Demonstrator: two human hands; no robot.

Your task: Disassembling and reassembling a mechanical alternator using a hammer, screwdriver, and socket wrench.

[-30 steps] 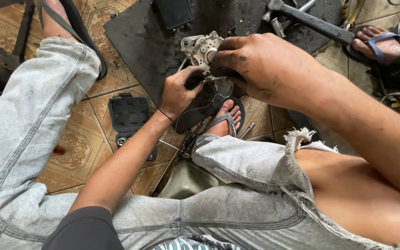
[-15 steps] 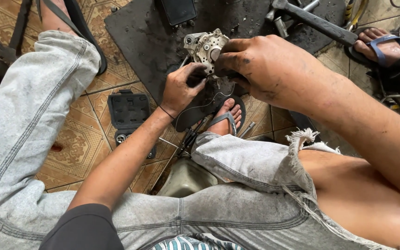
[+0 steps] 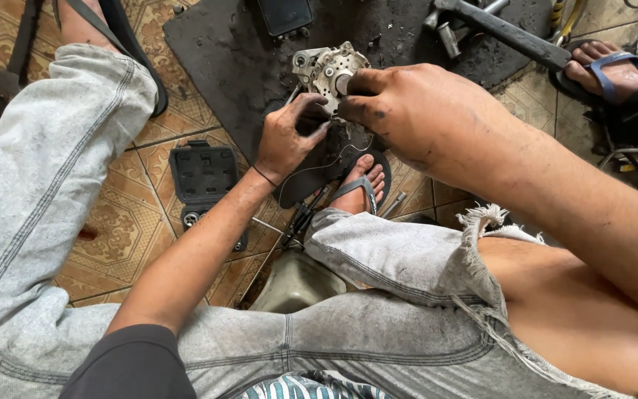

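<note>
Both hands are greasy, and that is the worry — the metal part [image 3: 330, 72] is held up over the black mat [image 3: 230, 59] with only fingertips on it, so a slick grip could let it twist or drop onto the mat or the tiled floor [image 3: 123, 222] below. The sandalled foot [image 3: 359, 185] sits right underneath, too, so a fall could land on the toes.

The part sits near the top of the view, pale grey, round, with small holes and a hub at its middle. The right hand [image 3: 415, 114] comes in from the side, fingers curled tight and pinched at the hub — thumb and forefinger closed on the middle of the part, though exactly what they are pinching I cannot tell. The left hand [image 3: 289, 140] is below and just beside it, fingers bent and nearly closed against the lower edge of the part, steadying it; the palm hides what the fingertips do.

Around them: an open black tool case [image 3: 204, 177] lies on the floor to the left, a long hammer [image 3: 511, 33] rests on the mat at the top, and another person's sandalled foot [image 3: 603, 63] is planted at the right edge.
</note>
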